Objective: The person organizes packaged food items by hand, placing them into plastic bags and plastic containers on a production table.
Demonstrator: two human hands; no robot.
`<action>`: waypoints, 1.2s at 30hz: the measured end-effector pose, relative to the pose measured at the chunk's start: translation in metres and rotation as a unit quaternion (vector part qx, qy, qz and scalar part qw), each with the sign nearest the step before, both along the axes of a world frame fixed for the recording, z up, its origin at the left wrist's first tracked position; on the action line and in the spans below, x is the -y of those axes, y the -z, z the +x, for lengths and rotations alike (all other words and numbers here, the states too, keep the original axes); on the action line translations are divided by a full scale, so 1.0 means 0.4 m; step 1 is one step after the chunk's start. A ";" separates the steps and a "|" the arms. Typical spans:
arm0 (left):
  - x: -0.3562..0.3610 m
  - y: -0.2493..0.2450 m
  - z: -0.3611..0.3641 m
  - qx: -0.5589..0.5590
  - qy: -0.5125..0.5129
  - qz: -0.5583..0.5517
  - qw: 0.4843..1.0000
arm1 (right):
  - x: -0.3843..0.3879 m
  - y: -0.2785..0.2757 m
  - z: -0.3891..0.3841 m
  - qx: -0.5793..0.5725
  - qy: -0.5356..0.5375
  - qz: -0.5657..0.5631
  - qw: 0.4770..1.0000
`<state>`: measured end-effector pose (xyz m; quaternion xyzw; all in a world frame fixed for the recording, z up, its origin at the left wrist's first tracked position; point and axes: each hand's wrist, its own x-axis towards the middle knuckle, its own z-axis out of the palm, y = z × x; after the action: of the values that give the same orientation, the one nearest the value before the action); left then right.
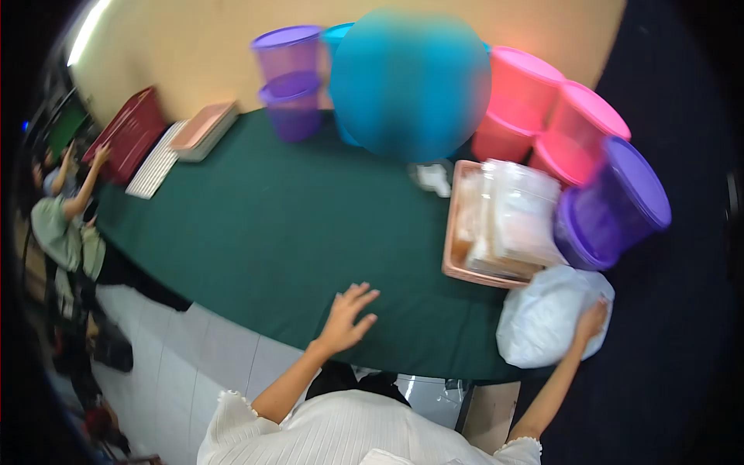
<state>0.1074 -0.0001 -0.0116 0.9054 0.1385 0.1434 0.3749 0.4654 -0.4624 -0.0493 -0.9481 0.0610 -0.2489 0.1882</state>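
My left hand (348,317) is over the near edge of the green-covered table (256,225). Its fingers are spread and it holds nothing. At the right end of the table, my right hand (594,319) grips the side of a puffed white plastic bag (539,322), its fingers partly lost against the bag. What the bag contains cannot be seen. Just behind the bag is a pink basket (452,256) packed with clear plastic packets (523,213). Beyond the basket lies a small white object (435,178), too blurred to name.
Purple tubs (291,85), pink tubs (523,93) and more purple tubs (616,201) line the back and right. A blurred round patch hides part of the blue tubs (338,32). At far left are stacked trays (205,132), a dark red crate (139,132) and another person (66,225).
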 end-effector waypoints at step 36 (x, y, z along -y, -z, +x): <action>-0.704 0.101 -0.911 0.072 -0.490 -0.141 0.857 | -1.802 0.023 -0.792 -0.094 -0.595 0.143 0.785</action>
<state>-0.2569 0.2813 -0.0519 0.6452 0.5555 0.3525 0.3884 0.1486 0.2585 -0.0585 -0.7774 -0.4628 0.0140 0.4257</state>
